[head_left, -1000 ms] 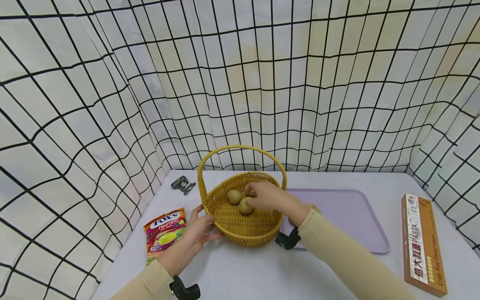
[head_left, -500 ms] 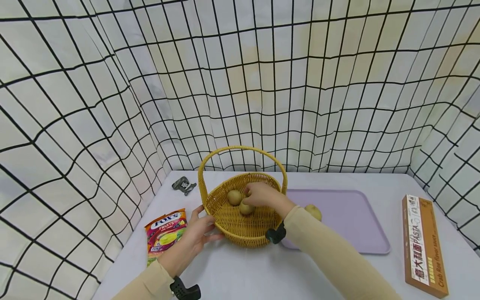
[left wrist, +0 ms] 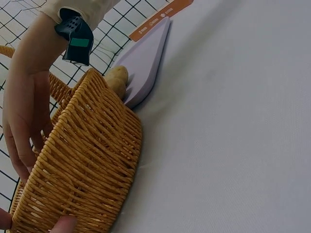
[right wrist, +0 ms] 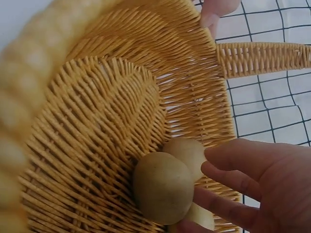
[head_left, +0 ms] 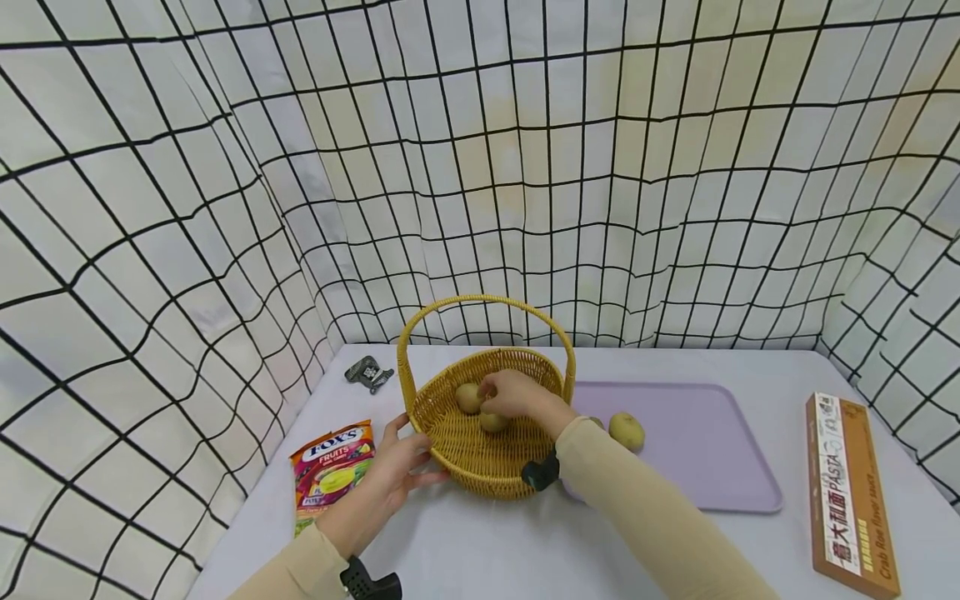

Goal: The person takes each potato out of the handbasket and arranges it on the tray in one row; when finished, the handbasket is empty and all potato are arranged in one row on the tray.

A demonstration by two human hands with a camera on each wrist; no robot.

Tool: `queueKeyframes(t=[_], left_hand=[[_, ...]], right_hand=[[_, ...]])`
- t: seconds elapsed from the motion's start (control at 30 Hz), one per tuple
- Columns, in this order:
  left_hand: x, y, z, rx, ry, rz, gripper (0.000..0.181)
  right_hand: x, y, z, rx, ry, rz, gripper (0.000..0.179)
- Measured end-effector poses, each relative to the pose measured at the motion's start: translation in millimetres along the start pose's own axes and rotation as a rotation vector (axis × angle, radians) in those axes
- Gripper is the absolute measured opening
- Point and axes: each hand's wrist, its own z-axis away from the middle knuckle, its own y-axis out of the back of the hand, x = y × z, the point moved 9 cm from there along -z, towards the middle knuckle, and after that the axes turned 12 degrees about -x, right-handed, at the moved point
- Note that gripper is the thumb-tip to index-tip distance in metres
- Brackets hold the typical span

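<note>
A yellow wicker basket (head_left: 480,462) with a tall handle stands tilted toward me, potatoes inside. My left hand (head_left: 393,471) holds its left rim; in the left wrist view the thumb (left wrist: 65,224) lies on the outer wall. Inside the basket, my right hand (head_left: 517,394) reaches over the potatoes with loosely spread fingers. In the right wrist view its fingertips touch a front potato (right wrist: 163,188) and the potato behind it (right wrist: 187,153). A third potato (right wrist: 200,218) lies below, partly covered by the fingers. The head view shows one potato (head_left: 468,397) left of the hand.
Right of the basket is a lilac tray (head_left: 705,450) bearing a potato (head_left: 627,432) and another partly hidden by my sleeve. A pasta box (head_left: 851,492) lies far right. On the left are a FOX'S candy bag (head_left: 333,467) and a small dark packet (head_left: 369,373). Black netting surrounds the table.
My right hand has shifted slightly left inside the basket, and its forearm has swung left, uncovering potatoes on the tray. My left hand has stayed at the basket rim.
</note>
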Motion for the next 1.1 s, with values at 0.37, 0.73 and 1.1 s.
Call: queueKeyframes(t=[0.37, 0.73, 1.1], left_hand=[[0.8, 0.9, 0.5, 0.001, -0.002, 0.001, 0.079], [-1.3, -3.2, -1.9, -0.01, -0.005, 0.014, 0.08], [-0.6, 0.1, -0.8, -0.003, -0.008, 0.009, 0.081]], right_hand=[[6, -3, 1.8, -0.015, -0.061, 0.046, 0.011], [23, -19, 18.5, -0.177, -0.173, 0.174, 0.024], [18, -16, 35.4, -0.124, -0.082, 0.203, 0.028]])
